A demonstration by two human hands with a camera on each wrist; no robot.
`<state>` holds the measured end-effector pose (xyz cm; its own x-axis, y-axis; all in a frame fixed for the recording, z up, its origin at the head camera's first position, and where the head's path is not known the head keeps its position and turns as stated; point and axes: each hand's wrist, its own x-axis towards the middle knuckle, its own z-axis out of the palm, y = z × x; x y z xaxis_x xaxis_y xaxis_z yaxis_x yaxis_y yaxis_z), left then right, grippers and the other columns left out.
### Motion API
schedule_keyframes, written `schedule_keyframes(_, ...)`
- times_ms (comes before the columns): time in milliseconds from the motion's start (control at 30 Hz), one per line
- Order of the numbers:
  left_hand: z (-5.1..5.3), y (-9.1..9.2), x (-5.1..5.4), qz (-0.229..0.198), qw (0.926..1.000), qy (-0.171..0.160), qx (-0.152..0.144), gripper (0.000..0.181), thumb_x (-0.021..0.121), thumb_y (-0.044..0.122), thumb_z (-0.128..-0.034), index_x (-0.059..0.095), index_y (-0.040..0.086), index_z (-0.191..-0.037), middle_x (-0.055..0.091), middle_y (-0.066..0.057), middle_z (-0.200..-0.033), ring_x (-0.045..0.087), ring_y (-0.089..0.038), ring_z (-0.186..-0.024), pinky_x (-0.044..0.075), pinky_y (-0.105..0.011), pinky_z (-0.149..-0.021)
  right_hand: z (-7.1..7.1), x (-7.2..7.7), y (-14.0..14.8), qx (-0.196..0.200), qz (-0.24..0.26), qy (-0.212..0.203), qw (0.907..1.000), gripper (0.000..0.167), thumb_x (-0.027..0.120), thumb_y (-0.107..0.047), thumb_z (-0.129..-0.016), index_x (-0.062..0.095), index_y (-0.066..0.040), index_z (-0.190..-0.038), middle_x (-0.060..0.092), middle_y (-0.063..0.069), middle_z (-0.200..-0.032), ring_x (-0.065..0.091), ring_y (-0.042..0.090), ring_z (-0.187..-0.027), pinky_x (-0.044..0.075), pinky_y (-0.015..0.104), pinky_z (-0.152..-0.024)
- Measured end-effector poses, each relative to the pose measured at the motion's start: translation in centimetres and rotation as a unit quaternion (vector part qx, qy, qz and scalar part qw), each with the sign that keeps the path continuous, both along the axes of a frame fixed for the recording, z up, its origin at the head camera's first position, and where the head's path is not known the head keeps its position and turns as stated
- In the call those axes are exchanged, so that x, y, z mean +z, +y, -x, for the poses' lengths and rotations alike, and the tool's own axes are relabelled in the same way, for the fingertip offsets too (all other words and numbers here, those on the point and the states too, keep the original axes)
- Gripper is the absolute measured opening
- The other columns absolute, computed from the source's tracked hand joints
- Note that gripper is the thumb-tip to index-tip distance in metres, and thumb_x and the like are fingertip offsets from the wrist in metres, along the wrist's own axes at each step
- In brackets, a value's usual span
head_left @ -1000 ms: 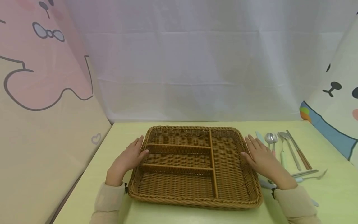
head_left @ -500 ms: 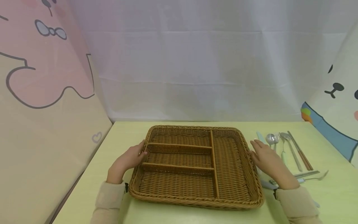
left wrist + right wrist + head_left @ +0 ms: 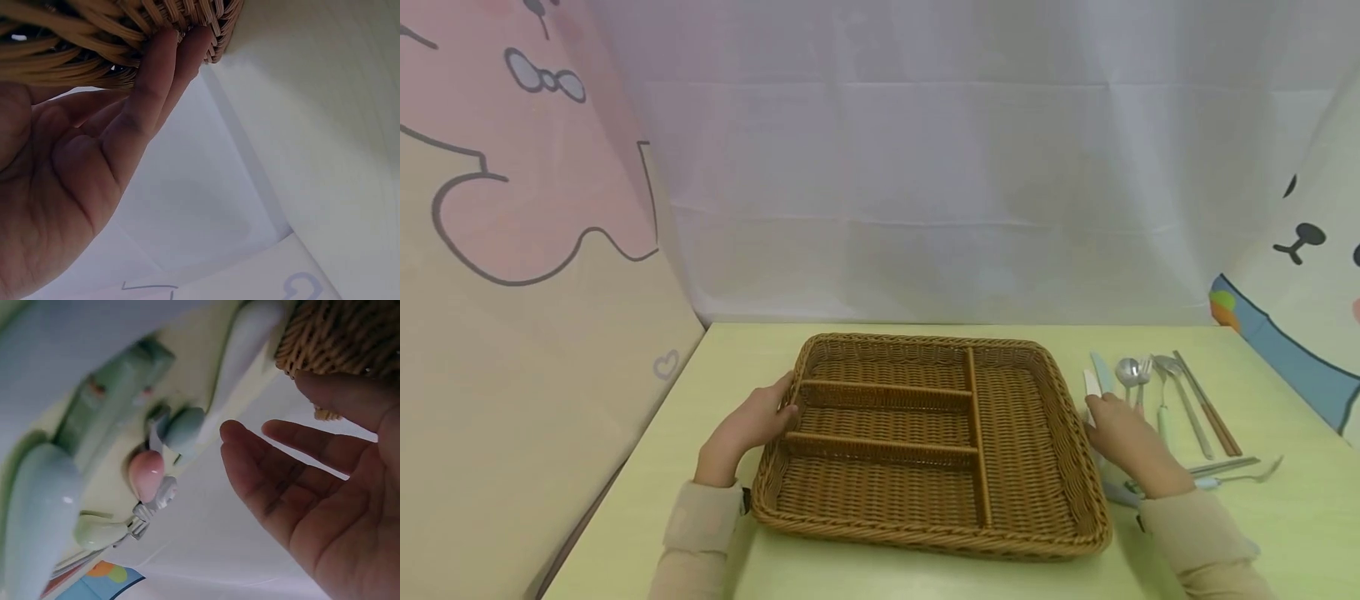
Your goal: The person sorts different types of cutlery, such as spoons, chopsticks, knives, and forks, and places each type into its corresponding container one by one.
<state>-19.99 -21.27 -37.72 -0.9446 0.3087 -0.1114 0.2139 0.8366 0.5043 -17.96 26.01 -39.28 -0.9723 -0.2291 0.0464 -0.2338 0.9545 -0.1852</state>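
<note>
A brown wicker basket (image 3: 1022,450), split by dividers into several compartments, sits on the table with nothing in it. My left hand (image 3: 748,429) holds its left rim, thumb over the edge and fingers against the outer wall, as the left wrist view shows with the fingers (image 3: 147,94). Just off the right side of the basket, my right hand (image 3: 1127,442) hovers over the cutlery, its fingers (image 3: 250,469) loosely bent around nothing. A white-tipped knife (image 3: 1092,382) lies by those fingertips, partly hidden under the hand. Beside it is a pale blue knife (image 3: 1102,372).
More cutlery lies at right: a spoon (image 3: 1127,372), a pink-handled fork (image 3: 1144,372), a green-handled piece (image 3: 1163,423), wooden-ended chopsticks (image 3: 1217,421) and a blue-handled fork (image 3: 1247,477). A white curtain (image 3: 910,167) closes the back, printed cloths the sides.
My right hand has left the basket's right rim and moved right and down over the cutlery, uncovering the white knife tip. My left hand stays on the left rim.
</note>
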Motion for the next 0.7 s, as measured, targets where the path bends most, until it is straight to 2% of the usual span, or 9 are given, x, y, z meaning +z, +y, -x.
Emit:
schedule_keyframes(67,0.0,0.1,0.0,-0.002,1.0000,-0.004,0.003,0.062,0.046,0.011,-0.0951,0.012,-0.008,-0.144,0.043,-0.002,-0.057,0.029,-0.010,-0.041,0.039,-0.032,-0.063,0.1,-0.3,0.1,-0.002,0.001,-0.004,1.0000,0.015,0.056,0.000,-0.082,0.055,0.012,-0.092,0.056,0.023,-0.080,0.056,0.034,-0.072,0.044,0.056,-0.071)
schedule_keyframes(167,0.1,0.2,-0.1,-0.004,1.0000,-0.004,0.004,0.062,0.046,0.011,-0.0950,0.012,-0.007,-0.144,0.040,0.000,-0.053,0.029,-0.010,-0.040,0.037,-0.029,-0.058,0.0,-0.9,0.1,0.010,0.004,0.009,0.9999,0.004,0.051,0.006,-0.081,0.053,0.011,-0.082,0.052,0.018,-0.071,0.052,0.026,-0.063,0.046,0.043,-0.061)
schedule_keyframes(300,0.2,0.1,-0.2,-0.004,1.0000,0.001,0.005,0.062,0.046,0.010,-0.0947,0.013,-0.007,-0.144,0.041,-0.001,-0.054,0.029,-0.009,-0.040,0.036,-0.028,-0.056,-0.1,-1.3,0.0,0.027,0.005,0.031,0.9991,0.008,0.048,0.013,-0.079,0.049,0.008,-0.073,0.049,0.014,-0.064,0.048,0.023,-0.059,0.043,0.036,-0.054)
schedule_keyframes(533,0.3,0.1,-0.3,-0.006,1.0000,0.003,0.003,0.062,0.047,0.010,-0.0945,0.013,-0.006,-0.144,0.038,0.001,-0.051,0.029,-0.009,-0.040,0.036,-0.028,-0.054,-0.1,-1.4,0.0,0.025,0.001,0.022,0.9994,0.013,0.047,0.017,-0.078,0.047,0.007,-0.070,0.047,0.014,-0.064,0.045,0.022,-0.059,0.041,0.035,-0.054)
schedule_keyframes(700,0.2,0.1,-0.4,-0.010,0.9999,0.000,0.004,0.063,0.047,0.010,-0.0945,0.013,-0.006,-0.145,0.037,0.002,-0.050,0.028,-0.009,-0.040,0.035,-0.028,-0.052,0.3,-1.2,0.1,0.009,0.015,-0.005,0.9998,0.006,0.043,0.014,-0.081,0.047,0.013,-0.077,0.050,0.019,-0.067,0.051,0.030,-0.062,0.045,0.042,-0.059)
